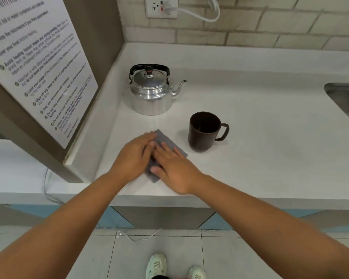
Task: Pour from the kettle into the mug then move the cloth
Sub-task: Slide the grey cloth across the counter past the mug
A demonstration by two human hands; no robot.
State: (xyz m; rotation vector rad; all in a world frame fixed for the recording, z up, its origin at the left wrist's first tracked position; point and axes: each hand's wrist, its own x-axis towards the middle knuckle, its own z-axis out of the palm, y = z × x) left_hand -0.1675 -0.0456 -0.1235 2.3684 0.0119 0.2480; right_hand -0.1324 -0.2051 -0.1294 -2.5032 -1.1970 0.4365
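Observation:
A shiny metal kettle with a black handle stands on the white counter, its spout pointing right. A dark brown mug stands upright to its front right, handle to the right. A folded grey cloth lies flat near the counter's front edge, left of the mug. My left hand and my right hand both rest flat on the cloth, fingers extended and pressing down, covering most of it. I cannot see inside the mug well enough to tell its contents.
A brown wall panel with a printed guidelines sheet stands on the left. A steel sink shows at the right edge. A wall socket with a white cable is behind. The counter's front edge runs just below my hands.

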